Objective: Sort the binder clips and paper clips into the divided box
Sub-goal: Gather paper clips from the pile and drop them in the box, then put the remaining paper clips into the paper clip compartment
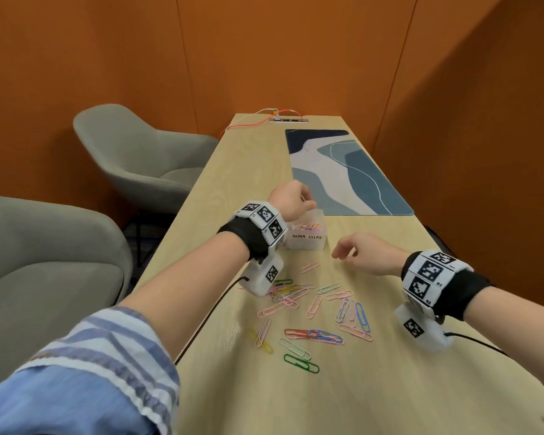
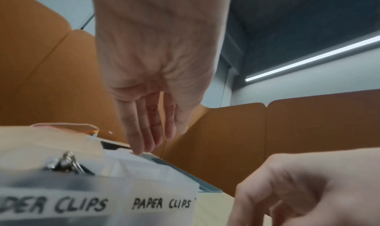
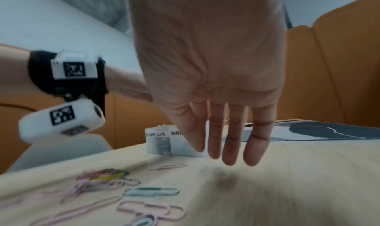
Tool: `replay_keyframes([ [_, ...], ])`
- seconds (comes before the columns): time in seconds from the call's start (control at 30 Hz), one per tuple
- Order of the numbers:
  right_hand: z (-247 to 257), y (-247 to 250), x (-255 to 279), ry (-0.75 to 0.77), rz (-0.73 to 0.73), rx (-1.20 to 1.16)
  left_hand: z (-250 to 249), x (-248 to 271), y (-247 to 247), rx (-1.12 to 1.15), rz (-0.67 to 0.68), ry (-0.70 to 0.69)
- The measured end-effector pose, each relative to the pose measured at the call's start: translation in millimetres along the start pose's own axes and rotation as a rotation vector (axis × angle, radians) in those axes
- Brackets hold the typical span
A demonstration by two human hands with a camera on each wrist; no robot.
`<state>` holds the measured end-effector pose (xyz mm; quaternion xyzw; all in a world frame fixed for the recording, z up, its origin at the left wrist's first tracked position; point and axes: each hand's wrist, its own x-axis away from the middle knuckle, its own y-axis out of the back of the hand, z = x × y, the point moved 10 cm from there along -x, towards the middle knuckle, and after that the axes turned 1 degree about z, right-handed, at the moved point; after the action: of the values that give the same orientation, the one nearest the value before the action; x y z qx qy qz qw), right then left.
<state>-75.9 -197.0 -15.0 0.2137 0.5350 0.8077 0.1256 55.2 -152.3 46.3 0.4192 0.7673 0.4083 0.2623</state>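
A small translucent divided box (image 1: 307, 243) stands mid-table. Its right half is labelled PAPER CLIPS and holds pink paper clips (image 1: 307, 227). In the left wrist view the box (image 2: 160, 189) shows black binder clips (image 2: 68, 163) in its left half. My left hand (image 1: 299, 202) hovers over the box, its fingers (image 2: 144, 132) hanging straight and holding nothing. My right hand (image 1: 346, 251) hangs just right of the box, above the table. Its fingers (image 3: 232, 148) are relaxed and hold nothing. Several coloured paper clips (image 1: 314, 306) lie scattered on the table near me.
A blue patterned mat (image 1: 346, 174) lies beyond the box on the right. A power strip with orange cables (image 1: 288, 120) sits at the table's far end. Two grey chairs (image 1: 145, 158) stand to the left of the table (image 1: 390, 387). Orange walls enclose the space.
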Motion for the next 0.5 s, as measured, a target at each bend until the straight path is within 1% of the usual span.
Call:
replay_keyframes([
  [0.07, 13.0, -11.6, -0.1, 0.038, 0.056, 0.044, 0.9, 18.9, 8.8, -0.036, 0.011, -0.032],
  [0.13, 27.4, -24.3, -2.8, 0.07, 0.108, 0.082, 9.7, 40.5, 5.7, -0.081, 0.1, -0.025],
  [0.2, 41.9, -37.2, -5.1, 0.099, 0.157, 0.157, 24.8, 67.4, -8.1, -0.189, 0.271, 0.03],
  [0.27, 53.4, -48.6, -3.5, 0.119, 0.195, 0.222, 45.4, 96.7, -25.9, -0.348, 0.457, 0.098],
  [0.33, 60.9, -58.8, 5.7, 0.144, 0.248, 0.26, 65.0, 120.6, -41.6, -0.464, 0.58, 0.148],
  [0.4, 64.3, -66.0, 20.5, 0.185, 0.304, 0.284, 76.8, 132.7, -54.6, -0.524, 0.634, 0.158],
  [0.5, 60.4, -61.2, 42.3, 0.194, 0.332, 0.247, 73.9, 139.1, -63.8, -0.531, 0.641, 0.14],
])
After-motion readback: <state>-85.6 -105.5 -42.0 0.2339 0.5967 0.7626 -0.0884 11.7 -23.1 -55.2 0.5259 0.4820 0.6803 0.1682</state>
